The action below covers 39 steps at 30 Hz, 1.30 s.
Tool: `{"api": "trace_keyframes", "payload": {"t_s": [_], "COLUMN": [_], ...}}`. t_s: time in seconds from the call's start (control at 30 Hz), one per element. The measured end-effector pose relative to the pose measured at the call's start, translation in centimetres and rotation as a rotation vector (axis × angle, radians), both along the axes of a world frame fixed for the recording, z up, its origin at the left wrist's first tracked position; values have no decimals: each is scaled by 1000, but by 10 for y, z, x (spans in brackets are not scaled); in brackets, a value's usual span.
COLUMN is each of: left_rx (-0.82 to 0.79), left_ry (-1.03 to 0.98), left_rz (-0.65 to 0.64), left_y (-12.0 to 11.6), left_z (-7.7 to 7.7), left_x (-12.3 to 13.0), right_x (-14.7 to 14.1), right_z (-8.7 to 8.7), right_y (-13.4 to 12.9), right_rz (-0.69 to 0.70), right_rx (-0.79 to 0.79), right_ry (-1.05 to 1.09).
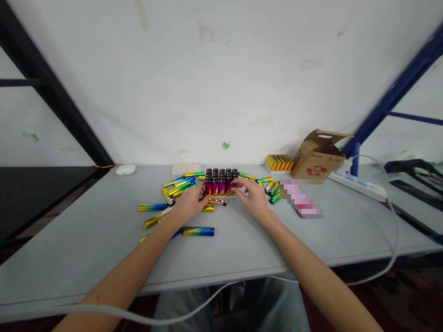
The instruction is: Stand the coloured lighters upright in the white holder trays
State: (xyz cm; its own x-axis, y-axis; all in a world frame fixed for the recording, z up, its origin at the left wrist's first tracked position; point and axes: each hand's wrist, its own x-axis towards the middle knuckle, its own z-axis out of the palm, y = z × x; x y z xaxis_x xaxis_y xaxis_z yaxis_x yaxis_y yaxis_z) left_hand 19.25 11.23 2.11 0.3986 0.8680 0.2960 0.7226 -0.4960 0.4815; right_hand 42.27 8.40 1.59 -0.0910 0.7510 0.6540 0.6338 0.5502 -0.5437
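Note:
Several pink and purple cylinders with black tops point(218, 186) stand upright in close rows near the middle of the table. At their left side is my left hand point(192, 201), its fingers touching the end of the front row. My right hand point(252, 196) has its thumb and fingers closed around the cylinder at the front right corner. Loose shiny cylinders in yellow, green and blue point(198, 231) lie on both sides of the block and in front of it, some partly hidden by my left hand and forearm.
Behind stand a white tray point(186, 168), a block of orange cylinders point(279, 163) and an open cardboard box point(318, 157). A blurred pink item point(300, 198), a power strip point(360, 184) and a white case point(125, 170) lie on the grey table point(242, 258). A white cable crosses the front edge.

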Motion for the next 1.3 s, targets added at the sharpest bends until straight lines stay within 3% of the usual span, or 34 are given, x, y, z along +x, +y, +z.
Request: {"api": "trace_keyframes", "payload": {"t_s": [0.27, 0.43, 0.77, 0.93, 1.1, 1.3], "left_rx": [-6, -1, 6, 25, 45, 63], "left_ry": [-38, -29, -12, 9, -6, 118], "left_rz": [3, 2, 22, 13, 28, 69], "left_y": [-1, -1, -2, -2, -2, -4], "left_z": [0, 1, 1, 0, 1, 2], "left_x": [0, 1, 1, 1, 2, 2], "right_x": [-1, 1, 4, 6, 7, 1], "right_z": [3, 5, 9, 5, -4, -10], "right_y": [-2, -1, -2, 0, 1, -1], "right_rz": [-3, -77, -36, -127, -215, -220], "right_rx": [31, 117, 61, -38, -129, -170], "right_ry": [-51, -141, -185, -196, -346, -477]}}
